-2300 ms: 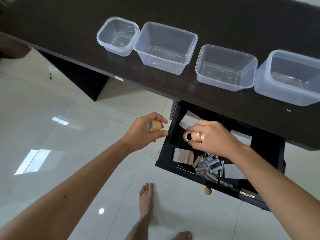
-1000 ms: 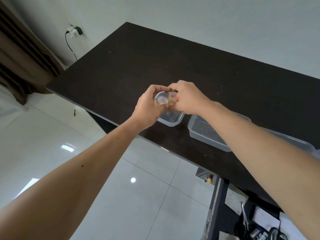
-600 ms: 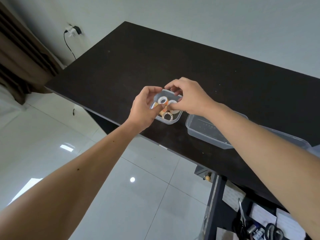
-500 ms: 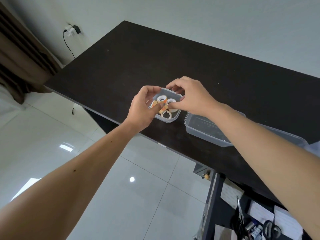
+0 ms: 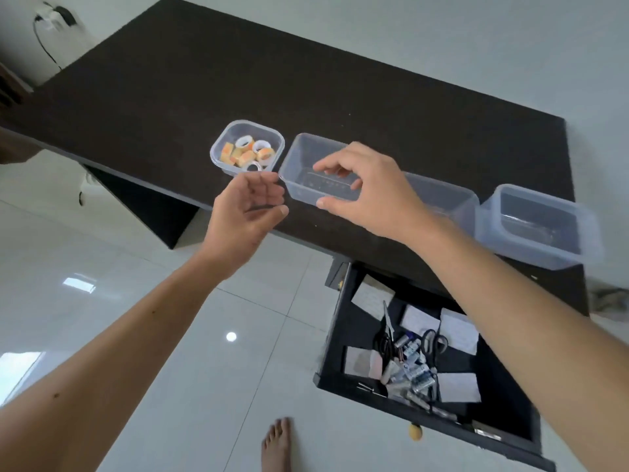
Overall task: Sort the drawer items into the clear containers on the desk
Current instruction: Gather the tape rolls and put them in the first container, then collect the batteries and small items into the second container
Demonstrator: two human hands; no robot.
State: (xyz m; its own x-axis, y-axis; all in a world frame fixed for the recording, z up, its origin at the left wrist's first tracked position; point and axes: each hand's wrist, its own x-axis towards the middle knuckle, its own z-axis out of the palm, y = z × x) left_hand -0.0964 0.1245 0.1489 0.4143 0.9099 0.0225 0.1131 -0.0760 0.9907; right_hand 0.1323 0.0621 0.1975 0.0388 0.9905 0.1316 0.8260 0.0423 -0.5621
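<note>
Overhead, a dark, matte, finely grained surface carries a row of clear, thin-walled plastic containers with rounded corners. Leftmost is the small square container, holding a heap of tape rolls, short rings with white cores and orange-yellow sides. Just beside it on the right sits a larger rectangular container with nothing visible inside; a third container is mostly hidden behind the right forearm, and a fourth container stands at the row's right end, blurred.

Both hands hang in the air and hold nothing. The left hand is palm up in front of the small container, fingers loosely curled. The right hand hovers over the second container, fingers relaxed and apart, thumb below them.

Under the surface's near edge an open black drawer holds white paper cards, a pinkish pad, black-handled scissors and a jumble of small cylindrical batteries. A round wooden knob sits on the drawer front. Glossy white floor tiles lie below, with a bare foot on them.
</note>
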